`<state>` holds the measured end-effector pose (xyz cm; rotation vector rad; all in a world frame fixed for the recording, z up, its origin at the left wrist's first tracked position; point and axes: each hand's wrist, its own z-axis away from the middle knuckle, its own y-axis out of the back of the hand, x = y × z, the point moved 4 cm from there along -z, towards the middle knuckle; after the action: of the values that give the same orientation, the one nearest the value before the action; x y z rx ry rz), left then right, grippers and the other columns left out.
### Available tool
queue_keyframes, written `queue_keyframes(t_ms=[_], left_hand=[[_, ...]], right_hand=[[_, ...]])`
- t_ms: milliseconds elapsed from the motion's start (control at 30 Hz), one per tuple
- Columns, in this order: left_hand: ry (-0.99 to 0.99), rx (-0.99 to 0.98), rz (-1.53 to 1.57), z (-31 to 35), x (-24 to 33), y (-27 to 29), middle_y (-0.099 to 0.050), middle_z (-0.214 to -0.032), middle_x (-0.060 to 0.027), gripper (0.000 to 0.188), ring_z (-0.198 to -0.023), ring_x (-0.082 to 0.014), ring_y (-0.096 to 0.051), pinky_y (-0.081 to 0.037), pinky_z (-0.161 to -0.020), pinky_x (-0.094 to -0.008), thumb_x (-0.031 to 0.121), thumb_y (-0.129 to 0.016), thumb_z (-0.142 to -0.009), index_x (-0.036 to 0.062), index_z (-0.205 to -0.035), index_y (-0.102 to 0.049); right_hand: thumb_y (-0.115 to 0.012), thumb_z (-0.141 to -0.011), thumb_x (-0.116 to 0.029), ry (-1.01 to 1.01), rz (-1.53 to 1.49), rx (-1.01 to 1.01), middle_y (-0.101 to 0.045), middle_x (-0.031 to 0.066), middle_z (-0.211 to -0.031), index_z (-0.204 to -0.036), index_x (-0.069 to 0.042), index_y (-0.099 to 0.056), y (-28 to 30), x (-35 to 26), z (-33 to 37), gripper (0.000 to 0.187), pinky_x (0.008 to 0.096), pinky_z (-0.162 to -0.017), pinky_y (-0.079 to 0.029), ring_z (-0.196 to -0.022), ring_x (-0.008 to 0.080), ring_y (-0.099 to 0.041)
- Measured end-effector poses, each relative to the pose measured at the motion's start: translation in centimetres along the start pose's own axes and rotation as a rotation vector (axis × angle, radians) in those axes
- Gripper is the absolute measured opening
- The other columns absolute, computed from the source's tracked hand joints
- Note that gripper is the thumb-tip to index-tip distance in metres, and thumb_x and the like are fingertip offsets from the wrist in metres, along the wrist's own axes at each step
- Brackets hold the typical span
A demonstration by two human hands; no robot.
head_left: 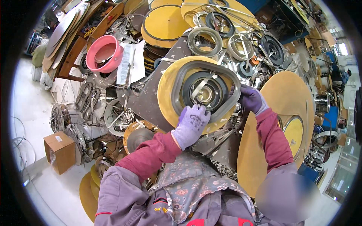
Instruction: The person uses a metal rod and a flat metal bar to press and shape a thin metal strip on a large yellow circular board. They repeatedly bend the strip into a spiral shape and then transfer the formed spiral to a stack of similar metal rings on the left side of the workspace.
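Observation:
A grey, rounded oval ring lies over a round yellow disc on the work table. Inside the ring sit black round rings around a shiny metal centre, with a silver metal strip slanting across them. My left hand, in a light purple glove, rests over the ring's near side, fingertips closed beside the black rings; what they pinch is hidden. My right hand, in a darker-looking purple glove, is closed around the ring's right end, with some fingers hidden behind it.
Metal rings and loose strips crowd the far side. A pink basin and printed paper lie at the left. A large tan disc stands close to my right arm. A cardboard box sits at the lower left.

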<state>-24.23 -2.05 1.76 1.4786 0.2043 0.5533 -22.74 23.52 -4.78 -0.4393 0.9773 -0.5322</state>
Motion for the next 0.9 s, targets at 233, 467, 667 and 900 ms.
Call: queue_keyframes(t_ms=[233,467,667,900], left_hand=[[0.025,-0.054,-0.016,-0.7,-0.2,-0.7,-0.054,-0.088,-0.0057,0.025,-0.085,-0.0224,-0.058,-0.048,-0.066,-0.0354,0.015,-0.061,-0.073,0.0142,-0.097,-0.061],[-0.011,-0.099,0.013,-0.5,-0.6,-0.5,-0.053,-0.091,-0.0074,0.032,-0.087,-0.0232,-0.057,-0.049,-0.070,-0.0359,0.020,-0.063,-0.074,0.0171,-0.105,-0.061],[-0.076,-0.111,0.081,3.0,-1.1,-0.4,-0.052,-0.096,-0.0070,0.041,-0.088,-0.0231,-0.055,-0.049,-0.071,-0.0356,0.015,-0.059,-0.074,0.0172,-0.116,-0.057],[-0.211,-0.017,0.060,5.4,-1.0,-1.2,-0.051,-0.091,-0.0038,0.033,-0.085,-0.0199,-0.055,-0.049,-0.066,-0.0338,0.016,-0.057,-0.072,0.0165,-0.106,-0.060]], right_hand=[[-0.076,-0.068,-0.023,0.654,2.003,0.302,-0.050,0.0198,-0.124,-0.121,-0.012,-0.053,-7.3,-7.7,2.8,0.059,0.0416,-0.097,-0.040,-0.116,0.0360,-0.047],[-0.070,-0.069,-0.011,0.643,1.935,-0.479,-0.055,0.0114,-0.115,-0.118,-0.012,-0.054,-8.9,-0.2,2.4,0.052,0.0404,-0.090,-0.044,-0.107,0.0305,-0.053],[-0.060,-0.074,-0.010,0.686,1.883,-0.478,-0.058,0.0103,-0.102,-0.108,-0.009,-0.057,-10.6,2.8,5.1,0.034,0.0387,-0.084,-0.044,-0.095,0.0286,-0.056],[-0.057,-0.071,-0.008,0.615,1.898,-0.470,-0.055,0.0113,-0.104,-0.108,-0.006,-0.055,-11.8,5.7,6.6,0.037,0.0400,-0.087,-0.042,-0.100,0.0277,-0.054]])
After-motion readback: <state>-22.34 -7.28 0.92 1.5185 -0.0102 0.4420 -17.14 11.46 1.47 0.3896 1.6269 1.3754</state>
